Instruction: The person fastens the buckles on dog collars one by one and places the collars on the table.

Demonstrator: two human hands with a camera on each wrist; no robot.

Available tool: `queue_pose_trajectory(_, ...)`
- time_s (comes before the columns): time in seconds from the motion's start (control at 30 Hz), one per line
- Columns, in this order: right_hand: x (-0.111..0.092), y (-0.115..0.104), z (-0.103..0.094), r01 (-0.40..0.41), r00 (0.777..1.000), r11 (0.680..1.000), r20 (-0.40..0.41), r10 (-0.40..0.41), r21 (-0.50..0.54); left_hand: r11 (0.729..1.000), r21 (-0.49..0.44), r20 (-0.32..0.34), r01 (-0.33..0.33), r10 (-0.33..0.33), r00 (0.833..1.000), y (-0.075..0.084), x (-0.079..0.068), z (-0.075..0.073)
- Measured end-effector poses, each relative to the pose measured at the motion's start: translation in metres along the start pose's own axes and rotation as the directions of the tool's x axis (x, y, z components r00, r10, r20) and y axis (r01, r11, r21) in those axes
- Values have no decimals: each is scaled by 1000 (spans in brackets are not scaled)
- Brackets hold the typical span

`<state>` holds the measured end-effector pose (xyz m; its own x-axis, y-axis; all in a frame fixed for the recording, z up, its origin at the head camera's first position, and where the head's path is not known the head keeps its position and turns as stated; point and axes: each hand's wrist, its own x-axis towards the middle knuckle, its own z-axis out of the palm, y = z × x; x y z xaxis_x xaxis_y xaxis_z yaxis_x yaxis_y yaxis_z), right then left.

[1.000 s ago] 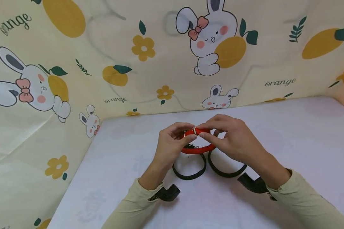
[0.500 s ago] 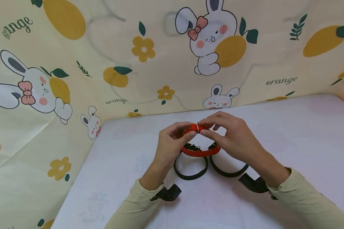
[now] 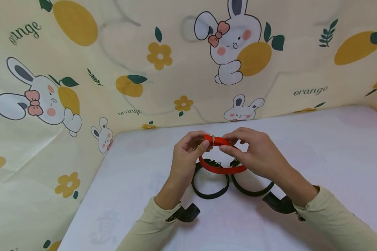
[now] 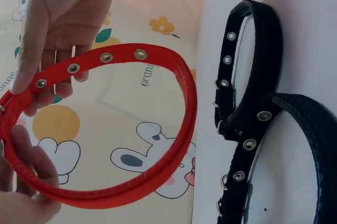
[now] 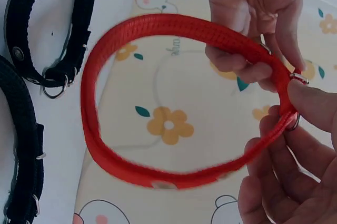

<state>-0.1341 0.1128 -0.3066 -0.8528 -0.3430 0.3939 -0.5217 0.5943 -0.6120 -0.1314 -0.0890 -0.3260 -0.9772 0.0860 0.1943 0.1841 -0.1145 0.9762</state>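
Note:
A red collar [image 3: 223,170] with metal eyelets and buckle hardware is held up as a loop between both hands. My left hand [image 3: 183,158] pinches the strap near a metal keeper, thumb in front. My right hand [image 3: 254,151] pinches the strap just to the right, thumb and fingers on either side. In the left wrist view the red collar [image 4: 187,92] shows a row of eyelets running to the right hand [image 4: 71,18]. From the right wrist, the red collar [image 5: 89,103] loops away from the hands; fingers partly hide the buckle area.
Two black collars lie on the white table [image 3: 144,223] below the hands: a left black collar [image 3: 209,196] and a right black collar [image 3: 252,192]. Both carry metal rings and eyelets. A printed cloth wall [image 3: 163,83] with rabbits and oranges stands behind the table.
The hands have moved slightly apart at the strap, showing more red band between them. The metal keeper now sits nearer the left hand. The loop hangs a little lower and wider.

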Motion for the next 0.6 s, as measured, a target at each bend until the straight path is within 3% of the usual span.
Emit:
queue_pose_trajectory(0.2, -2, -1, 0, -24, 1000, 1000, -10, 24, -2, 999, -52, -36, -16, 14, 999, 0, -1, 0)
queue_pose_trajectory(0.37, -2, 0, -2, -22, 1000, 1000, -16, 22, -11, 989, -140, -33, -38, 34, 999, -1, -1, 0)
queue_pose_trajectory(0.6, 1, 2, -2, -17, 1000, 1000, -1, 17, -16, 980, -185, -39, -67, 61, 997, -3, 1, -3)
